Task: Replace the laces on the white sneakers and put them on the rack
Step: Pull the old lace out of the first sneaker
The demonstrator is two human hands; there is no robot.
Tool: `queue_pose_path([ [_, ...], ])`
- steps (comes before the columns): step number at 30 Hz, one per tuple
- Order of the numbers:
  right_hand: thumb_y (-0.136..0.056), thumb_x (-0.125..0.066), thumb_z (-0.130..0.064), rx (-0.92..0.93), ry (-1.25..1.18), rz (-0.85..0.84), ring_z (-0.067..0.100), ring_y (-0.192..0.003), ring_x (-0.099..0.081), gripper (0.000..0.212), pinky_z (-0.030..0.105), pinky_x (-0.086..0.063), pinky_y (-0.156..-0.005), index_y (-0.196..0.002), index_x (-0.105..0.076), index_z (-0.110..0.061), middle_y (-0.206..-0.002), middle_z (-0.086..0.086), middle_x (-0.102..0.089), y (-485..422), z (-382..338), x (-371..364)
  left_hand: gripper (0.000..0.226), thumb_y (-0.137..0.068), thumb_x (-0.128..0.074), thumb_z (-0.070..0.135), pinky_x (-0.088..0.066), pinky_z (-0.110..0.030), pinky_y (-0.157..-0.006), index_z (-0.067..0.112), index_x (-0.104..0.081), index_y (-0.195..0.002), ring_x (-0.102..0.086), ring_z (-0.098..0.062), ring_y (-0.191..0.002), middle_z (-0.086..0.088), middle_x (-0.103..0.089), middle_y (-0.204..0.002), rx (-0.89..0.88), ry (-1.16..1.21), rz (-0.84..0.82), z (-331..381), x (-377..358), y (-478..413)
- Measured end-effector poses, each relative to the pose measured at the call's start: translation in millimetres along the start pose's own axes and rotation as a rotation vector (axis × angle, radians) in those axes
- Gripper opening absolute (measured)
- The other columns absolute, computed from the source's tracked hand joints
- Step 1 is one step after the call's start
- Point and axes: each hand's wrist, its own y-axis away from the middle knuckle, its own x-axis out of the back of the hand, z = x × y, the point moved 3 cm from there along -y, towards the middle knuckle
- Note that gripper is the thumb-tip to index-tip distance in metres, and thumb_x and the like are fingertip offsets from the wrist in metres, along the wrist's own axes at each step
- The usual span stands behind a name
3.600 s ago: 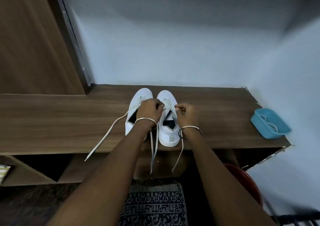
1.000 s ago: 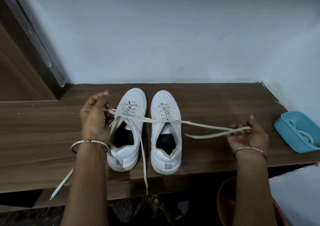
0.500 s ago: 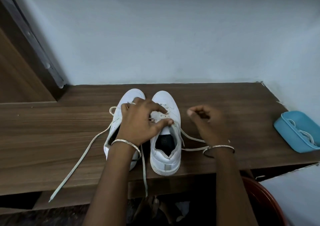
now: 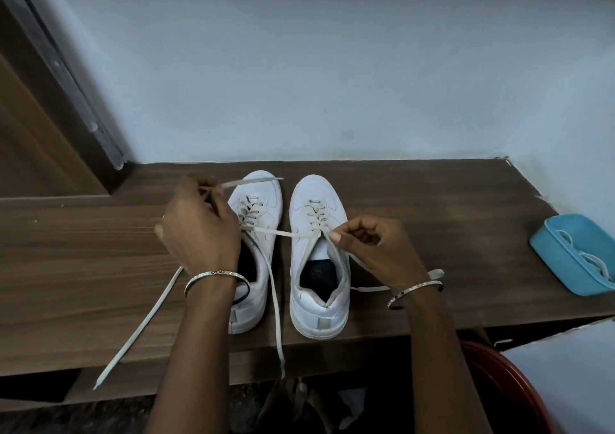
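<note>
- L hand (image 4: 199, 230): fingers curled, pinching one end of the lace (image 4: 283, 232) from the right sneaker (image 4: 317, 313). It's pulled taut across the left sneaker (image 4: 263, 197), prob. to take up slack.
- R hand (image 4: 376, 250): thumb + finger pinch the other strand at the top eyelets, likely steadying it.
- Sneakers sit side by side on the wooden shelf top (image 4: 449, 207), toes to wall, heels near front edge.
- Left sneaker's loose laces (image 4: 277, 317) hang over that edge; snag risk.
- Blue tray (image 4: 552, 260) w/ more laces far right; bare wood btwn.
</note>
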Motion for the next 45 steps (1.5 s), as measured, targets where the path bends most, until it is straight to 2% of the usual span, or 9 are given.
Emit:
queue_pose_path([
  [2,-0.081,-0.082,-0.024,0.002,0.023,0.018,0.016,-0.071,-0.066,0.013,0.031,-0.056,-0.071,-0.084,-0.078,-0.012,-0.078,0.006,-0.076,-1.1,0.1,-0.1,0.023,-0.088,-0.060,0.017,-0.039,-0.050,-0.091,0.017,-0.063,-0.111,-0.055,-0.040,-0.110,-0.014,-0.059,-0.121,0.043,-0.091,0.001,0.1,1.4,5.1],
  [5,-0.084,-0.081,-0.016,0.025,0.044,0.107,0.014,-0.071,-0.066,0.004,0.027,-0.055,-0.071,-0.082,-0.077,-0.014,-0.078,0.004,-0.075,-2.7,-1.5,-0.5,0.018,-0.087,-0.062,0.021,-0.045,-0.048,-0.086,0.019,-0.067,-0.105,-0.058,-0.038,-0.102,-0.011,-0.063,-0.110,-0.246,-0.007,-0.054,13.8,-2.6,5.4],
  [9,-0.085,-0.078,-0.012,0.077,0.060,0.250,0.009,-0.077,-0.069,0.005,0.023,-0.056,-0.072,-0.085,-0.075,-0.017,-0.084,-0.004,-0.075,0.3,-5.6,-4.8,0.016,-0.086,-0.058,0.038,-0.051,-0.047,-0.079,0.032,-0.073,-0.088,-0.064,-0.021,-0.087,0.011,-0.070,-0.084,-0.554,0.171,-0.471,34.5,-26.1,24.8],
  [17,-0.075,-0.074,-0.041,0.252,0.375,0.281,0.006,-0.103,-0.058,0.031,0.045,-0.051,-0.088,-0.103,-0.066,-0.029,-0.105,-0.019,-0.062,28.0,-4.4,-12.1,0.040,-0.068,-0.059,0.050,-0.052,-0.047,-0.086,0.036,-0.070,-0.105,-0.064,-0.010,-0.093,0.016,-0.067,-0.101,-0.557,0.163,-0.770,33.1,-41.3,38.9],
  [20,-0.071,-0.069,-0.046,0.269,0.487,0.320,0.012,-0.098,-0.057,0.035,0.052,-0.050,-0.082,-0.103,-0.064,-0.031,-0.100,-0.021,-0.057,26.0,-8.5,-20.2,0.038,-0.066,-0.061,0.044,-0.055,-0.040,-0.078,0.031,-0.065,-0.101,-0.065,-0.003,-0.084,0.016,-0.068,-0.097,-0.530,0.193,-0.776,35.2,-40.3,38.7],
  [27,-0.078,-0.077,-0.026,0.298,0.556,0.484,0.018,-0.081,-0.060,0.017,0.048,-0.053,-0.070,-0.089,-0.066,-0.024,-0.085,-0.015,-0.059,24.6,-9.2,-29.4,0.029,-0.071,-0.064,0.038,-0.054,-0.036,-0.072,0.028,-0.061,-0.098,-0.064,-0.006,-0.081,0.012,-0.067,-0.091,-0.539,0.185,-0.734,41.8,-41.5,44.1],
  [34,-0.078,-0.086,-0.019,0.077,0.209,0.545,0.003,-0.065,-0.068,0.008,0.026,-0.058,-0.064,-0.080,-0.078,-0.020,-0.070,-0.013,-0.072,24.2,-1.8,-17.0,0.023,-0.073,-0.055,0.036,-0.052,-0.039,-0.068,0.028,-0.058,-0.095,-0.061,-0.015,-0.081,0.008,-0.063,-0.088,-0.541,0.156,-0.645,47.6,-47.5,56.9],
  [39,-0.074,-0.089,-0.012,-0.179,-0.192,0.482,0.019,-0.071,-0.075,0.011,0.038,-0.061,-0.070,-0.081,-0.080,-0.015,-0.072,0.002,-0.076,18.5,10.4,-16.3,0.022,-0.075,-0.060,0.037,-0.052,-0.041,-0.071,0.027,-0.062,-0.094,-0.063,-0.018,-0.081,0.008,-0.063,-0.089,-0.579,0.092,-0.592,47.3,-50.7,58.2],
  [45,-0.069,-0.087,-0.004,-0.364,-0.388,0.432,0.019,-0.055,-0.063,0.010,0.033,-0.054,-0.062,-0.072,-0.080,-0.010,-0.060,0.010,-0.069,15.0,12.4,-14.8,0.016,-0.078,-0.072,0.023,-0.046,-0.040,-0.072,0.025,-0.067,-0.093,-0.065,-0.025,-0.080,0.006,-0.068,-0.089,-0.714,-0.055,-0.422,53.0,-54.0,70.1],
])
